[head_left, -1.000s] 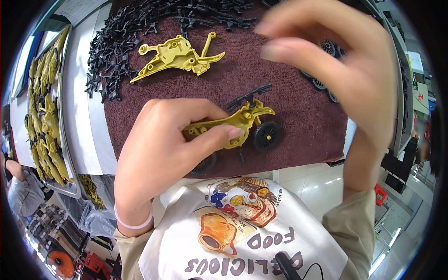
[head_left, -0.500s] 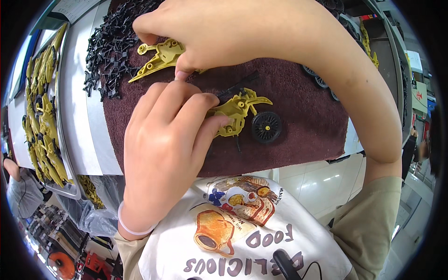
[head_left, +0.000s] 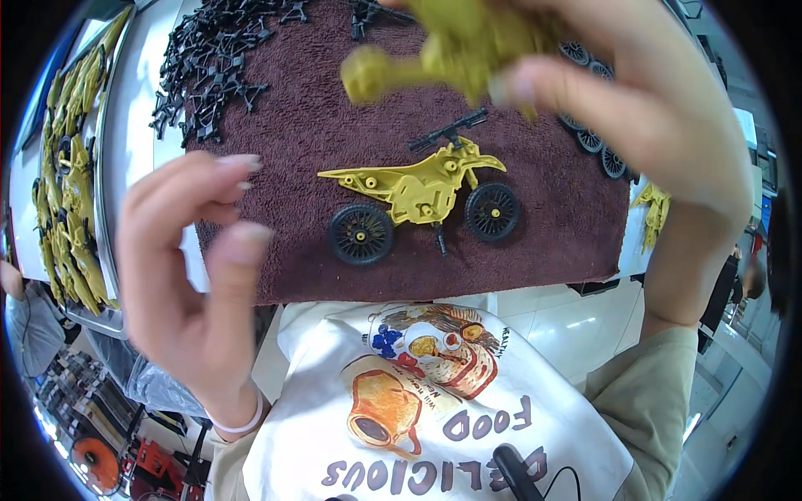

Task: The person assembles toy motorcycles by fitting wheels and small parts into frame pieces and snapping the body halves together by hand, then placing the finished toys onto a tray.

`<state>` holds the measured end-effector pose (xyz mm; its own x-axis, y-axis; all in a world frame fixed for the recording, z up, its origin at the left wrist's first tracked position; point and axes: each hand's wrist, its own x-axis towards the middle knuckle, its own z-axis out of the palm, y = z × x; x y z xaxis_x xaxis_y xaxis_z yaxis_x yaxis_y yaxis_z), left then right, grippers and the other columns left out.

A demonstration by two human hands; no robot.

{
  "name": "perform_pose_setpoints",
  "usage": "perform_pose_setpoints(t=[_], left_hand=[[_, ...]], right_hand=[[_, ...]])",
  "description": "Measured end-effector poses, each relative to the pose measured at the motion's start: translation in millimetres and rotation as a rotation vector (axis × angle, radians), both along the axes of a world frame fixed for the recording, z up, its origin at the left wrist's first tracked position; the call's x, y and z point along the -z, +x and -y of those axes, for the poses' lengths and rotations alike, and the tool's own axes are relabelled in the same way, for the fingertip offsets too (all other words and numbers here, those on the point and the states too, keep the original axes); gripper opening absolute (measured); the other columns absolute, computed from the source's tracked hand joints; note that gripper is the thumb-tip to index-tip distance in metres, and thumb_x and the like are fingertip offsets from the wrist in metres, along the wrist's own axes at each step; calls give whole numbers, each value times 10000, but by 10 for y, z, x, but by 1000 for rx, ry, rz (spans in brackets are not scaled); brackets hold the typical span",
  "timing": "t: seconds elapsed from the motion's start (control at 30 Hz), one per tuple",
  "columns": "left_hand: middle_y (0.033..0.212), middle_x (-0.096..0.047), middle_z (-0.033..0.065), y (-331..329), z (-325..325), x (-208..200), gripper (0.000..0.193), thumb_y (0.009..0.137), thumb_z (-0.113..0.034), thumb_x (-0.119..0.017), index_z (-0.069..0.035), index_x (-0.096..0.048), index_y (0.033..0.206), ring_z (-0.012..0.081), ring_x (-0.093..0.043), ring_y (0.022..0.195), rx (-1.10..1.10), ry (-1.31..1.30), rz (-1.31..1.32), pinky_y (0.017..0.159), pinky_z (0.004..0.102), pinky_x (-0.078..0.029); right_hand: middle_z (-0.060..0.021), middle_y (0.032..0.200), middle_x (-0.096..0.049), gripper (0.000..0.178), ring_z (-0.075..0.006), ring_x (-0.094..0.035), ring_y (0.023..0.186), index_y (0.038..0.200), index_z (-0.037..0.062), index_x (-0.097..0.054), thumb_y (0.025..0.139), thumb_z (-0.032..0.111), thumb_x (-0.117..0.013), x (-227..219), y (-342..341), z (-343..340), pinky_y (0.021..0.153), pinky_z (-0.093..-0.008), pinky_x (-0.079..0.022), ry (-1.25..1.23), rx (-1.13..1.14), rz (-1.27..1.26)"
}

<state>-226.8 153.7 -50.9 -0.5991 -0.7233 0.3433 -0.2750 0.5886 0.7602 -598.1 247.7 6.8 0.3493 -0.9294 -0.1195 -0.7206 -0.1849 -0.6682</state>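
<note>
"Where is the toy motorbike (head_left: 422,198)?"

"It lies on its side on the brown towel (head_left: 555,255), and it already has two wheels (head_left: 361,235) and the handlebar (head_left: 449,131)."

"And the hands?"

"Left of the motorbike, the left hand (head_left: 180,259) is loosely curved, the thumb well apart, holding nothing. Beyond the motorbike, toward its right, the right hand (head_left: 618,104) grips a yellow piece (head_left: 459,54), which is rather blurred."

"Which step is it?"

"In my judgement, the covering of the body with its second half. The next move calls for turning the piece correctly and matching it to the motorbike's round bosses (head_left: 452,166)."
</note>
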Motion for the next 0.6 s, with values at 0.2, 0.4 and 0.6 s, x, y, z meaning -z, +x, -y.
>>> perform_pose_setpoints(t=[0.2, 0.4, 0.6], left_hand=[[1215, -512, 176, 185, -136, 288, 460, 845, -178, -707, 40, -502, 1194, 223, -543, 1037, 242, -80, 66, 852, 303, -445], [1308, -466, 248, 248, -76, 265, 522, 850, -183, -681, 12, -454, 1277, 317, -518, 1199, 222, -137, 3, 985, 379, -425], [1232, -562, 200, 135, -113, 284, 498, 744, -132, -740, 35, -578, 1184, 310, -548, 1165, 244, -160, 67, 991, 393, -428]], right_hand=[[-88, 807, -616, 183, -158, -598, 770, 899, -27, -591, 728, -8, -652, 122, 1674, 280, 711, -263, -465, 34, 150, 164], [-105, 823, -593, 225, -201, -602, 754, 913, -28, -582, 707, -7, -670, 256, 1637, 241, 697, -296, -465, 98, 117, 169], [-108, 908, -607, 263, -250, -598, 803, 924, -19, -645, 679, 33, -722, 370, 1622, 256, 715, -315, -467, -193, -59, 128]])
